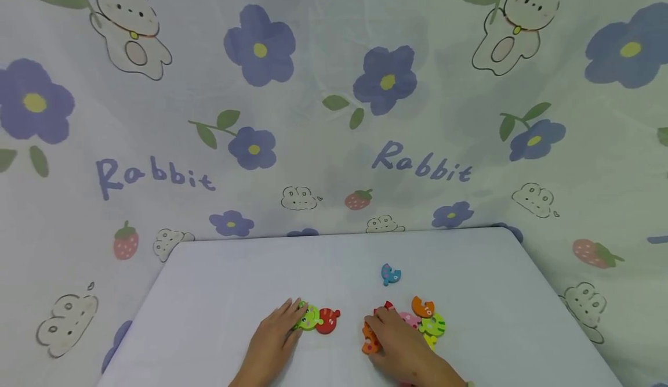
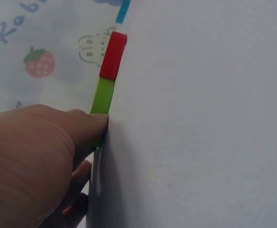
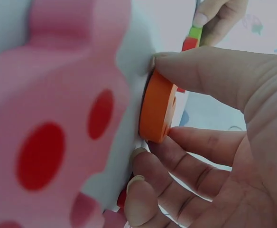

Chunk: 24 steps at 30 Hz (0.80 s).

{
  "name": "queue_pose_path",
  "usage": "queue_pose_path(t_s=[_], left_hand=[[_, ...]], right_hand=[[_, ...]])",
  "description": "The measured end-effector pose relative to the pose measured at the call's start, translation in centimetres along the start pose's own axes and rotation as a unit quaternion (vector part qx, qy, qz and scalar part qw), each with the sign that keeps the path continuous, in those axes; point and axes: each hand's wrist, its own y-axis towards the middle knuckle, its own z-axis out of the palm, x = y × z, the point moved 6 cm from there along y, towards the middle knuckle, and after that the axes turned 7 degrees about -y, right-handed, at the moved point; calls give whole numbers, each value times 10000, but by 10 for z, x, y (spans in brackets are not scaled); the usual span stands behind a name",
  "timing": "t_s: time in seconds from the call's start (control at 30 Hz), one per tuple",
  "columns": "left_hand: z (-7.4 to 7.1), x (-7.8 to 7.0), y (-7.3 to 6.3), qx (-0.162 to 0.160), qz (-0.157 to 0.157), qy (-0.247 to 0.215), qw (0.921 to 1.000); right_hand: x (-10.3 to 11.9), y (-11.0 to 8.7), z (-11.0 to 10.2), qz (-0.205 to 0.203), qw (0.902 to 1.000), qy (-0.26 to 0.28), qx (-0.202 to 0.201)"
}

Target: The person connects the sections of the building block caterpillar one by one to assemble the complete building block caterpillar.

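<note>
My left hand (image 1: pixel 273 332) pinches a green puzzle piece with a smiling animal face (image 1: pixel 311 317) at its left side. The thumb lies along the near edge of that green piece (image 2: pixel 102 95) in the left wrist view. Joined to its right is a red piece marked 2 (image 1: pixel 327 321). To the right, my right hand (image 1: pixel 399 337) holds a spotted orange puzzle piece (image 1: pixel 370 342). In the right wrist view the thumb and fingers grip the orange piece (image 3: pixel 156 107) by its edges, close over the tabletop. Part of it is hidden under the hand.
Beside the right hand lie a pink piece (image 1: pixel 409 319), an orange piece marked 10 (image 1: pixel 423 306), a striped green piece (image 1: pixel 434 325) and a yellow piece (image 1: pixel 430 339). Farther back on the white table (image 1: pixel 469 271) is a blue piece (image 1: pixel 389 274). A printed curtain (image 1: pixel 313 114) hangs behind.
</note>
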Motion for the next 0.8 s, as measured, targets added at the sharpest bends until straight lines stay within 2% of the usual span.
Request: queue_pose_path(t_s=[0.33, 0.8], left_hand=[[-1, -2, 1, 41, -132, -56, 9999], [-1, -1, 2, -33, 101, -50, 9999]], right_hand=[[0, 5, -3, 32, 10000, -78, -37], [2, 11, -6, -136, 9998, -45, -107]])
